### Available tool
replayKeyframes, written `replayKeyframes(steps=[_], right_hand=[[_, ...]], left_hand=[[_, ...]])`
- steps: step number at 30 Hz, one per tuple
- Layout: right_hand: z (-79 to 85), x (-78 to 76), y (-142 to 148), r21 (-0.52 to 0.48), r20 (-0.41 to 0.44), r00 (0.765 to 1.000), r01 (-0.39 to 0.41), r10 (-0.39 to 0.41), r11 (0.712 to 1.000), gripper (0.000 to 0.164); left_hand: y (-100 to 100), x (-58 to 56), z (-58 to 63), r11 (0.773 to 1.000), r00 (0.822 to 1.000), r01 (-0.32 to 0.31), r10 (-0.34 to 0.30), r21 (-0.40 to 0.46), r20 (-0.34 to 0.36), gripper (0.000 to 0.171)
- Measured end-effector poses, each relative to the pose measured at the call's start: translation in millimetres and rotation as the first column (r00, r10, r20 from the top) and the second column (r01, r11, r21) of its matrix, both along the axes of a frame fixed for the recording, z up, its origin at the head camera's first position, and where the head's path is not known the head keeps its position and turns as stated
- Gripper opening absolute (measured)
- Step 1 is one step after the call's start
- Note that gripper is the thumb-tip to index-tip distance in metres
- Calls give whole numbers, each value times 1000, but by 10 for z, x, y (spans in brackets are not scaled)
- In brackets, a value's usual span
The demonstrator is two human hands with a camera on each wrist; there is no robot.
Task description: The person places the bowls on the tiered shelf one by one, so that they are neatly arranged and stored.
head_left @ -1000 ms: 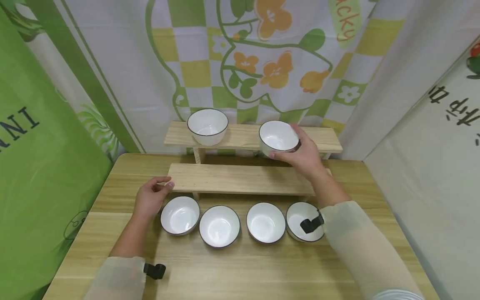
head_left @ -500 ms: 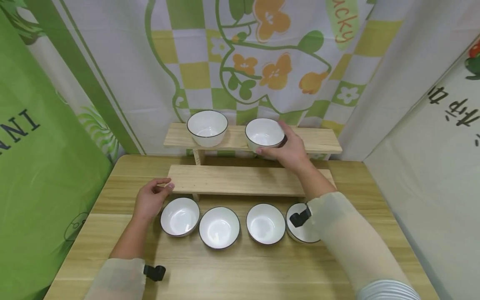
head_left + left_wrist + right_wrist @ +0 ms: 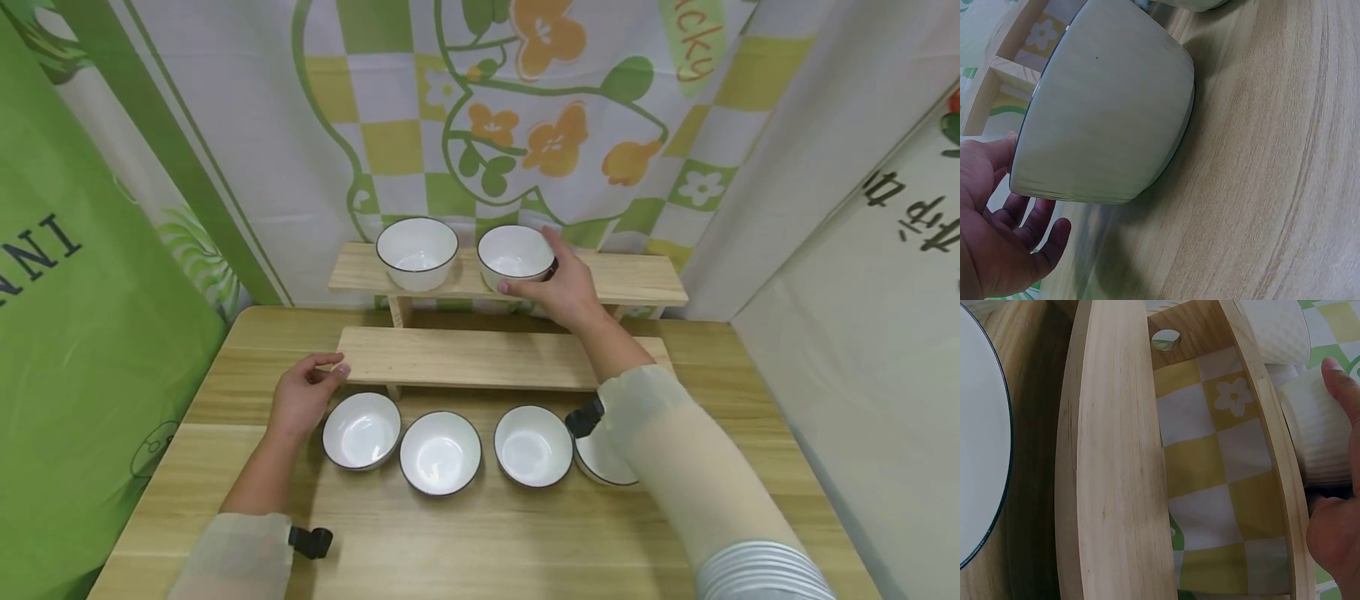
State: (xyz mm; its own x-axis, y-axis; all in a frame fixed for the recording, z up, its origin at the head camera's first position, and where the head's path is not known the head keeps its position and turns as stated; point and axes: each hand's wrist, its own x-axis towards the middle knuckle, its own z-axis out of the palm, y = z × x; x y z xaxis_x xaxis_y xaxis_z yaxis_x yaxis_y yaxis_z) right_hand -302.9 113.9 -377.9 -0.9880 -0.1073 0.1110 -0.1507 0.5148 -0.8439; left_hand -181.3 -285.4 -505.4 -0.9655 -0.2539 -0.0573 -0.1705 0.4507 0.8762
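Note:
My right hand [image 3: 562,287] grips a white bowl [image 3: 510,250] with a dark rim, thumb at its front and fingers round its right side. That bowl stands upright at the upper tier of a two-step wooden shelf [image 3: 622,275], right beside another white bowl [image 3: 416,250]. In the right wrist view the held bowl [image 3: 1316,431] shows ribbed sides. My left hand [image 3: 303,392] pinches the left end of the lower tier [image 3: 465,358] between thumb and index finger. In the left wrist view a near bowl [image 3: 1104,106] hides those fingertips, while the other fingers hang loosely curled.
Several matching bowls line the table [image 3: 480,550] in front of the shelf: one at left [image 3: 362,431], two in the middle [image 3: 440,454] and one at right [image 3: 603,458], partly covered by my right sleeve. A patterned curtain [image 3: 525,125] hangs behind the shelf.
My right hand has moved left along the upper tier with its bowl, closing the gap to the other bowl there. The left hand has stayed at the shelf's end.

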Motion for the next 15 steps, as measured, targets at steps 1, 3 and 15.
replayKeyframes(steps=[1, 3, 15], right_hand=[[3, -9, -2, 9, 0, 1000, -1, 1, 1000, 123], [10, -24, -5, 20, 3, 1000, -8, 8, 1000, 124], [36, -50, -8, 9, 31, 997, -67, 67, 998, 132]], left_hand=[[1, -2, -2, 1000, 1000, 0, 0, 0, -1, 42], [-2, -6, -9, 1000, 1000, 1, -1, -2, -2, 42], [-7, 0, -24, 1000, 1000, 7, -7, 4, -2, 45]])
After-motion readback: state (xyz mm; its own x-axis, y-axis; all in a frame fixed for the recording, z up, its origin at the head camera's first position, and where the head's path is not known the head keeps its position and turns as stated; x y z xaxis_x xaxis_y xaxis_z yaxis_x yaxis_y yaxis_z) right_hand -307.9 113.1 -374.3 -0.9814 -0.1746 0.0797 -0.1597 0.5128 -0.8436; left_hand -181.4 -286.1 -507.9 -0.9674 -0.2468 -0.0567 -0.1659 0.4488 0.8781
